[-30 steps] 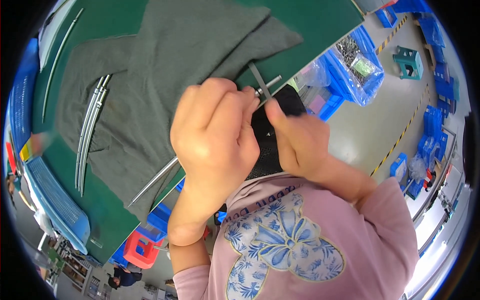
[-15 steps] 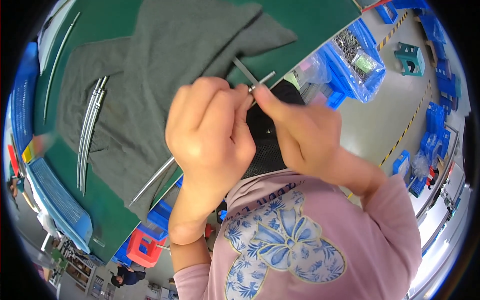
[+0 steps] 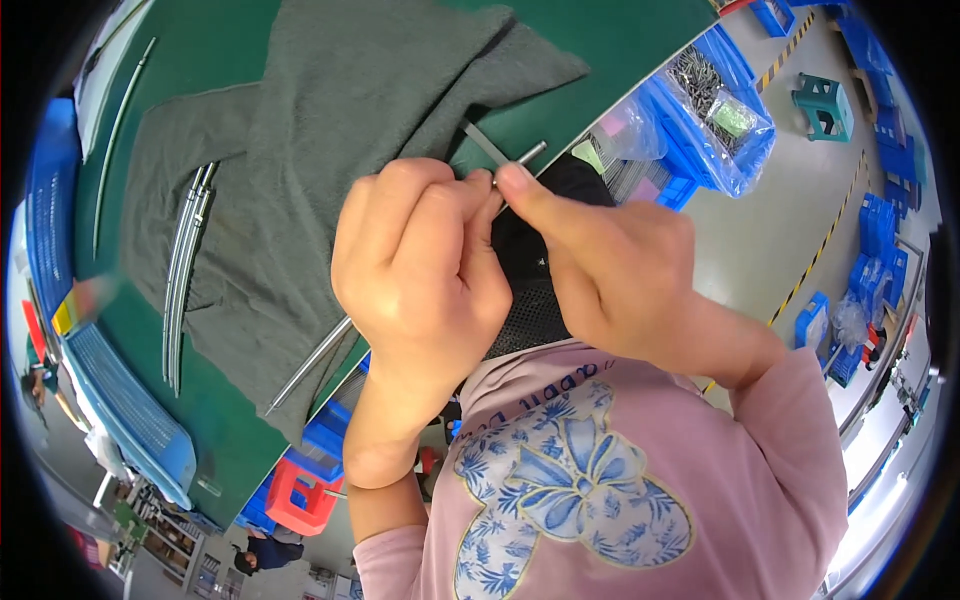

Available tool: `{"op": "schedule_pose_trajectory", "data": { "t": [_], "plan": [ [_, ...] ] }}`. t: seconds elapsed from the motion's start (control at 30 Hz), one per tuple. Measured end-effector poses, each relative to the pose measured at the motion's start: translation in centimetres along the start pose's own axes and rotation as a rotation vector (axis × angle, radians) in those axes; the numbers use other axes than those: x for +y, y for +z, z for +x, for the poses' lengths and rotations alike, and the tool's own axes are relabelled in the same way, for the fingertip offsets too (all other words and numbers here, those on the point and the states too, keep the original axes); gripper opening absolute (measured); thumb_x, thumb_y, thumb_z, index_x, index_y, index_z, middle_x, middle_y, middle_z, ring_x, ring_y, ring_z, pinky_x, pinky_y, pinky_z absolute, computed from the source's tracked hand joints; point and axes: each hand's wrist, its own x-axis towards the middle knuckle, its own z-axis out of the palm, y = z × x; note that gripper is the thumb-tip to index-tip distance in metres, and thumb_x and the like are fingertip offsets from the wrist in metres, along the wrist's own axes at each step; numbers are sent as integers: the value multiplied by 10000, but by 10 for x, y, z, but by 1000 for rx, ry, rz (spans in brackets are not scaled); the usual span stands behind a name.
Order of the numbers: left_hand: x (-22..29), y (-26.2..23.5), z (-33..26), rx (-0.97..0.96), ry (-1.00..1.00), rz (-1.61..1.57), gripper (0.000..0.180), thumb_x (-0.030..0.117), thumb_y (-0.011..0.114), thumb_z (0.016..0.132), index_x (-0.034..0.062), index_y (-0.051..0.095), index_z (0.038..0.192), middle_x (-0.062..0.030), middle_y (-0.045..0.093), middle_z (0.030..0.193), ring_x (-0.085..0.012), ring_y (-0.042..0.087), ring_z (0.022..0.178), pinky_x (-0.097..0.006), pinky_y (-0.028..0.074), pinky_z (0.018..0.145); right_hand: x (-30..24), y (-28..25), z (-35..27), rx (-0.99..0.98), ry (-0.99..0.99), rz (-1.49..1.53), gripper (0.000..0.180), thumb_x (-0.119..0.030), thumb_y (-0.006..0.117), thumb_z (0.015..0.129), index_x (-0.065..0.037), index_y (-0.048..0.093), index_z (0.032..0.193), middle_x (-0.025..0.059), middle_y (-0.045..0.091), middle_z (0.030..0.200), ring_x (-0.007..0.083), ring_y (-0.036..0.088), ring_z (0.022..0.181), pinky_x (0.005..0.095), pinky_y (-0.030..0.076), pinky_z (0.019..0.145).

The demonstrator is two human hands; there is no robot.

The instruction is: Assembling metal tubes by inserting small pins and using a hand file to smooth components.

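Observation:
My left hand (image 3: 425, 260) is closed in a fist around a slim metal rod (image 3: 312, 364). One end of the rod slants down over the grey cloth (image 3: 330, 110); the other juts out past my fingers at upper right. My right hand (image 3: 620, 265) is closed, its thumb pressing a thin flat metal strip (image 3: 484, 142) across the rod beside my left fingertips. What the right fingers do underneath is hidden. To the left, several metal rods (image 3: 185, 270) lie bundled on the cloth. A single thin rod (image 3: 118, 140) rests on the green table (image 3: 225, 455).
Long blue perforated trays (image 3: 130, 410) line the table's left side. Beyond its right edge, a blue bin (image 3: 725, 165) holds small metal parts and plastic bags. A red stool (image 3: 300, 497) stands below the table, and a green stool (image 3: 823, 107) on the floor at far right.
My right thumb has shifted slightly left along the strip and rod. My left hand keeps its hold with little movement. The whole view has moved slightly.

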Motion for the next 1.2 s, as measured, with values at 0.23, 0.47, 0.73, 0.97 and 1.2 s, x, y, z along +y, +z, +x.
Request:
{"op": "schedule_pose_trajectory", "data": {
  "t": [0.23, 0.47, 0.73, 0.97, 1.2],
  "plan": [
    [1, -3, 2, -20, 1, -6, 187, -51, 726, 616, 30, 630, 755, -67, 561, 738, -229, 508, 602, -323, 402, 524, 32, -12, -52, -88, -91, -62, 455, 79, 566, 732, 15, 630, 1177, 3, 440, 508, 145, 424, 391, 281, 312, 416],
    [3, -5, -1, -57, -49, 15, 179, -46, 728, 625, 36, 635, 755, -66, 562, 734, -226, 512, 608, -323, 402, 532, 30, -8, 37, 214, 114, -84, 308, -166, 696, 814, -85, 652, 1108, 86, 592, 581, 237, 578, 468, 324, 398, 421],
    [4, -6, -3, -48, -56, 45, 178, -41, 725, 629, 39, 641, 765, -66, 553, 726, -234, 514, 615, -320, 411, 547, 19, -7, 41, 139, 230, 65, 121, -176, 712, 794, -72, 663, 834, 82, 601, 609, 252, 591, 497, 317, 420, 436],
    [0, -3, -3, -15, -23, 19, 189, -50, 726, 630, 39, 643, 775, -67, 551, 725, -235, 511, 616, -320, 406, 547, 23, 20, 34, 260, 18, -8, 56, -152, 703, 772, -113, 687, 809, 49, 623, 617, 223, 607, 507, 317, 441, 439],
    [2, -3, -6, -5, -5, 42, 204, -52, 736, 621, 36, 648, 783, -61, 555, 744, -229, 507, 626, -323, 412, 549, 37, -4, 45, 295, 264, -9, 137, -138, 720, 781, -69, 693, 895, 49, 518, 532, 154, 464, 414, 275, 345, 412]
  ]
}}
